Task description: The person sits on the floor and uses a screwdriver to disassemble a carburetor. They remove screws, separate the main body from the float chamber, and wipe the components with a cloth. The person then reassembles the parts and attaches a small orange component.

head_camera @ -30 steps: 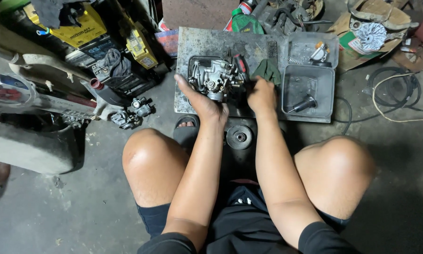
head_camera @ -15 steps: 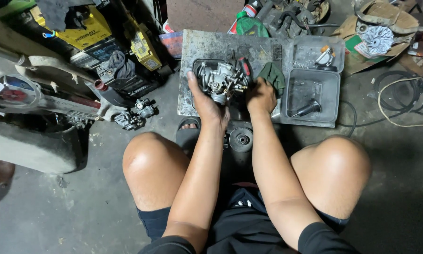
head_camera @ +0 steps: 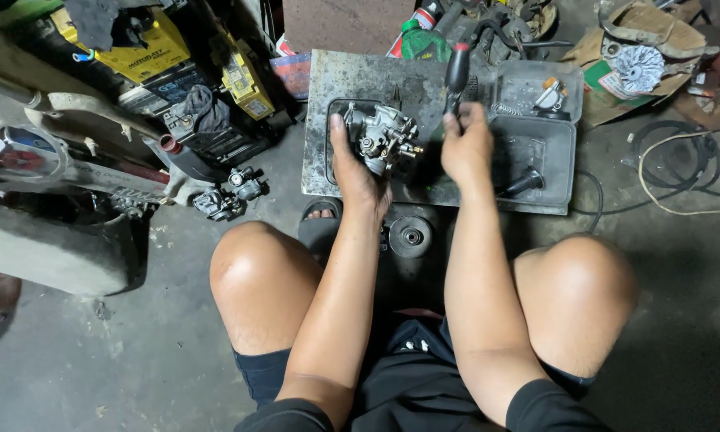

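Observation:
My left hand (head_camera: 352,164) grips a grey metal carburetor (head_camera: 384,138) and holds it just above a small dark tray on a stained metal sheet (head_camera: 352,80). My right hand (head_camera: 466,144) is closed around a screwdriver with a black and red handle (head_camera: 456,72), its handle pointing away from me and its tip hidden by my fingers. The two hands are a short gap apart, with the carburetor's brass fitting pointing toward my right hand. My bare knees frame the scene below.
A clear plastic tray (head_camera: 564,148) with small parts and a black funnel-shaped piece sits to the right. A round pulley (head_camera: 410,237) lies on the floor between my legs. Another carburetor (head_camera: 228,192), yellow containers, a motorcycle body part at left, cables at right.
My right hand has lifted off the carburetor and now holds the screwdriver upright. My left hand keeps hold of the carburetor, which has shifted slightly left.

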